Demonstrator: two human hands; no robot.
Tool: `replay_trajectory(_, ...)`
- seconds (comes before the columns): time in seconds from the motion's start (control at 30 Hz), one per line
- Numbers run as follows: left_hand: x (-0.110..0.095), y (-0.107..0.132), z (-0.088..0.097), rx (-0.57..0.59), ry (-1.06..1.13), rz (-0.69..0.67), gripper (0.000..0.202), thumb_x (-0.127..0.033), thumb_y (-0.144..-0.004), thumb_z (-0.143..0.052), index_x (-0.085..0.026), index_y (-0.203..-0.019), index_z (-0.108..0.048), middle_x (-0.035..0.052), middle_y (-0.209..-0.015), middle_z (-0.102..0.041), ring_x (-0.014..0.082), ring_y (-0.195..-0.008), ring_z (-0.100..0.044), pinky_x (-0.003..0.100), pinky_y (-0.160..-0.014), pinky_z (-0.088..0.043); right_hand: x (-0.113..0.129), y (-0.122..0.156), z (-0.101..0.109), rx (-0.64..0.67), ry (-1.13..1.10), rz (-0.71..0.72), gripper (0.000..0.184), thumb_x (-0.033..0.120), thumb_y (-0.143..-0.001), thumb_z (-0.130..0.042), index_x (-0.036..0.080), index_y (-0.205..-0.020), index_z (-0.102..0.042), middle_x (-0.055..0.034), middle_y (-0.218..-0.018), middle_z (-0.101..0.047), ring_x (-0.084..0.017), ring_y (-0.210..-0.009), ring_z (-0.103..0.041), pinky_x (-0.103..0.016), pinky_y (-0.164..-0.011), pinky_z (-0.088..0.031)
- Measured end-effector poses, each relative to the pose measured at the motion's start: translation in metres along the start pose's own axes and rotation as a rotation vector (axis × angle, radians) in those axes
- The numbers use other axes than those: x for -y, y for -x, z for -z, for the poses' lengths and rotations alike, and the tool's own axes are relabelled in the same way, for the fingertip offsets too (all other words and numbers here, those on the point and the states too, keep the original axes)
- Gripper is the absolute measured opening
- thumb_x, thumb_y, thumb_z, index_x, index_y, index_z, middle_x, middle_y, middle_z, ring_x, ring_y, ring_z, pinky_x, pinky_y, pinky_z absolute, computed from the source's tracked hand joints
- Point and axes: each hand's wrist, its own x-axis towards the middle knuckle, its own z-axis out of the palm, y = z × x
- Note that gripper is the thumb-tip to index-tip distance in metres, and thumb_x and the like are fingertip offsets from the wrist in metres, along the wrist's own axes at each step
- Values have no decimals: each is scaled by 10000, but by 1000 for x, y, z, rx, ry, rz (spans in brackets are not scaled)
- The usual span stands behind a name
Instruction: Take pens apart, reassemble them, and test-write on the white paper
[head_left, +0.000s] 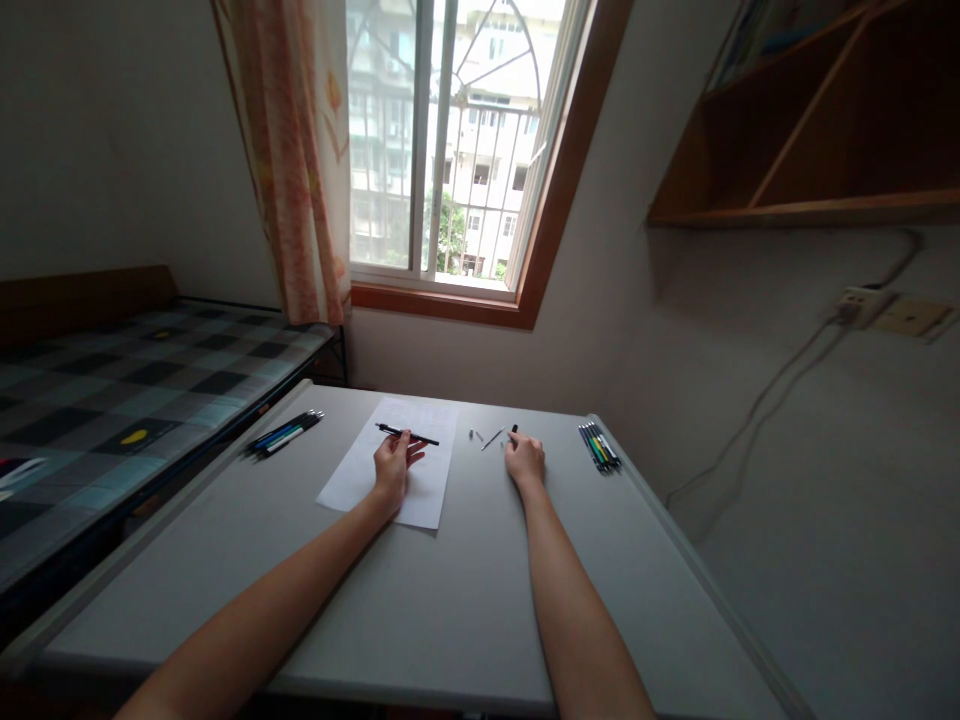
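Observation:
Over the white sheet of paper (pixel 352 480), my left hand (pixel 391 468) holds a black pen (pixel 420 438) level between thumb and forefinger, its other fingers loosely spread. My right hand (pixel 527 460) rests on the table to the right of the paper with its fingers curled. A short black pen part (pixel 514 429) sticks out at its fingertips, and its lower end is hidden by the hand. Just left of those fingers lie a thin refill (pixel 492 440) and a few tiny pale pen parts (pixel 472 434), too small to tell apart.
Several pens (pixel 285 436) lie bunched at the left table edge. Another row of pens (pixel 600 448) lies at the right edge of the grey table (pixel 450 620). A bed (pixel 187 370) stands to the left. The window (pixel 450 150) is behind the table, and a cable (pixel 750 420) hangs along the right wall.

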Motion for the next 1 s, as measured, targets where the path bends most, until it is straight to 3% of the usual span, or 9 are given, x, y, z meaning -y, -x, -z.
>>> replay_trajectory(0.17,-1,1,-1,5,-9,-10,190,-286,-759,-595,-128,-841,-527,42,-771,-627,166,-685,-664,248,-560,-521,-4,0,-5,-64,-36,36,202,166,-705,-526,202,-807,-696,-104,-915,-661,-227,-909,-525,-348,-789,-395)
replay_trajectory(0.5,2,-1,0,12,17,-15,226,-305,-732,-620,-125,-827,-523,50,-775,-629,174,-675,-664,244,-549,-515,3,1,2,-6,-7,-7,204,195,-721,-536,197,-843,-700,-105,-910,-665,-239,-915,-522,-350,-782,-386)
replay_trajectory(1.0,1,0,1,14,-4,-10,224,-313,-733,-616,-129,-814,-518,39,-752,-623,167,-672,-663,243,-560,-513,-2,0,-2,-78,-35,56,202,144,-700,-506,216,-731,-692,-76,-819,-675,-212,-823,-531,-317,-739,-394)
